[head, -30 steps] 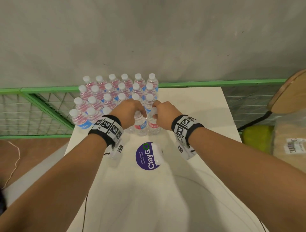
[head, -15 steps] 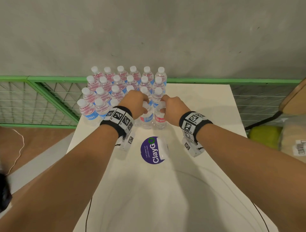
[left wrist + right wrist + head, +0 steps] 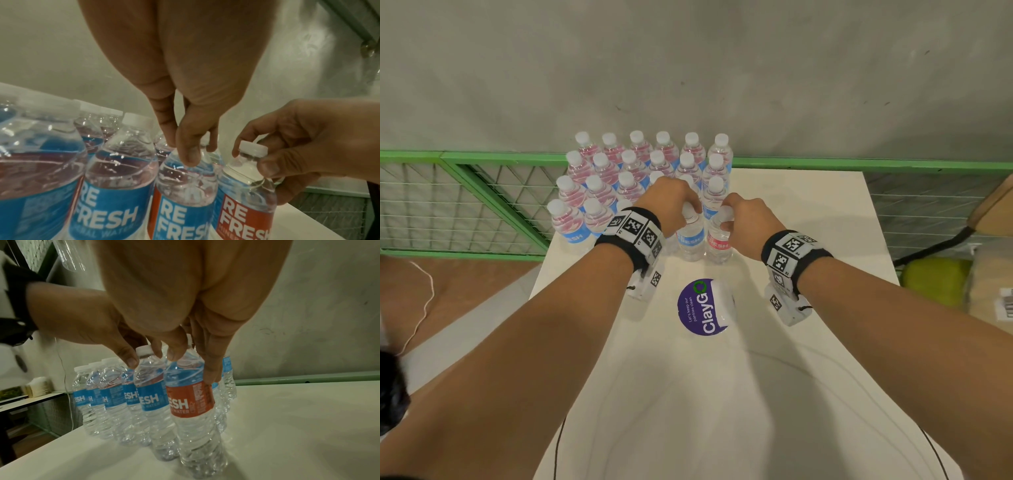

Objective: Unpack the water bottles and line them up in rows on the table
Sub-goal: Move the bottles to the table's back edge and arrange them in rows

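Several clear water bottles [image 3: 647, 164] with white caps stand in rows at the far left of the white table [image 3: 808, 222]. My left hand [image 3: 681, 205] grips the top of a blue-labelled bottle [image 3: 690, 240] in the front row; the left wrist view shows the left hand [image 3: 197, 146] with thumb and fingers around that blue-labelled bottle [image 3: 185, 186]. Beside it, my right hand [image 3: 726, 219] holds the neck of a red-labelled bottle [image 3: 719, 241]. In the right wrist view the right hand [image 3: 191, 363] curls round the red-labelled bottle [image 3: 191, 399]. Both bottles stand upright on the table.
A purple round ClayGo sticker [image 3: 702, 308] lies on the table just in front of the two held bottles. A green wire-mesh fence [image 3: 465, 205] runs behind and left of the table below a grey wall. A yellow-green object [image 3: 935, 281] and packages sit to the right.
The head view has shifted a little. Both hands remain on the same two front bottles, which stay about where they were by the sticker.
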